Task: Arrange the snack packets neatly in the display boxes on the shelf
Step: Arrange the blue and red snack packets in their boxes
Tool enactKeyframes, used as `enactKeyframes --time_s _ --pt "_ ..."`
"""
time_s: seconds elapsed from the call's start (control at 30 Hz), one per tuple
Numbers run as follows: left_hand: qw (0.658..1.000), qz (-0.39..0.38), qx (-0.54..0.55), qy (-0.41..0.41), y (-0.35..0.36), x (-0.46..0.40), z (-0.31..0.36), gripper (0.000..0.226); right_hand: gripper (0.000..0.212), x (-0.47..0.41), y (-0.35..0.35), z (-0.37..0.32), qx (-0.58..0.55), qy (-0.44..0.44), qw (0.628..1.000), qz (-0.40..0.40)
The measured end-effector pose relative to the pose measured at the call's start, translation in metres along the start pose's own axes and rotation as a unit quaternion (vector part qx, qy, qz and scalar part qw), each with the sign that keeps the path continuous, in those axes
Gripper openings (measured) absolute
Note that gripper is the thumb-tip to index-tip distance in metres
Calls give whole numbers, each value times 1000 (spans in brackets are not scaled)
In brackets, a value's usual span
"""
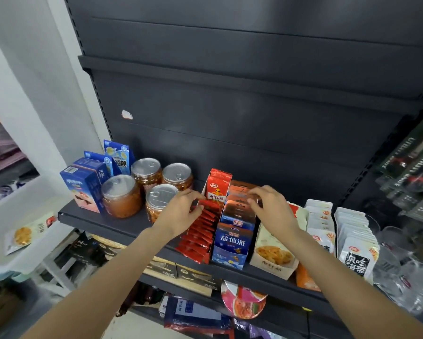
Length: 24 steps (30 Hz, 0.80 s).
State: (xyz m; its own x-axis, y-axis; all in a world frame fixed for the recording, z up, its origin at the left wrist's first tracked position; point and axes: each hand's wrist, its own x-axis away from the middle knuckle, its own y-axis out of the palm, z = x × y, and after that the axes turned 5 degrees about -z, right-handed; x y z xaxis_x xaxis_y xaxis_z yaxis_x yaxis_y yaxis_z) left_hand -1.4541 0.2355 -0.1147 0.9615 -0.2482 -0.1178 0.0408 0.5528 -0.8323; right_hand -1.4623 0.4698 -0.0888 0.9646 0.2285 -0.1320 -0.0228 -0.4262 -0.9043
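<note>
Jars (145,189) with pull-tab lids stand at the left of the dark shelf (102,220), beside blue cartons (88,184), and none of them belongs to this step. Next comes the left hand (181,211), fingers curled and pinching the back end of the row of red packets (201,231) in their display box; that row leans forward and spills over the shelf's front lip, so it looks the least tidy. A sound move here would be to press the red row back and upright with that hand, squaring the packets against the tall red header card (217,185) before letting go. Just right of it sits the blue box (232,243) of copper-and-blue packets (239,204), where the right hand (271,206) has thumb and fingers curled over the rear packets, apparently pinching their top edges. It should align those tops evenly and keep them inside the box walls, working gently because thin foil sachets slide and fan out easily. Farther right, a cream box (274,255) and rows of white packets (354,236) lie touching one another and look fairly orderly already; an orange packet (305,277) pokes out beneath them at the shelf edge.
</note>
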Motion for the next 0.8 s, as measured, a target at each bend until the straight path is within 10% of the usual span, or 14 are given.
enactKeyframes --time_s 0.4,0.8 --pt "974 -211 -84 12 -4 -147 -32 80 35 -101 27 15 32 82 987 -132" --pt "983 -136 -79 90 1 -140 -45 45 32 -127 31 12 -65 74 992 -83"
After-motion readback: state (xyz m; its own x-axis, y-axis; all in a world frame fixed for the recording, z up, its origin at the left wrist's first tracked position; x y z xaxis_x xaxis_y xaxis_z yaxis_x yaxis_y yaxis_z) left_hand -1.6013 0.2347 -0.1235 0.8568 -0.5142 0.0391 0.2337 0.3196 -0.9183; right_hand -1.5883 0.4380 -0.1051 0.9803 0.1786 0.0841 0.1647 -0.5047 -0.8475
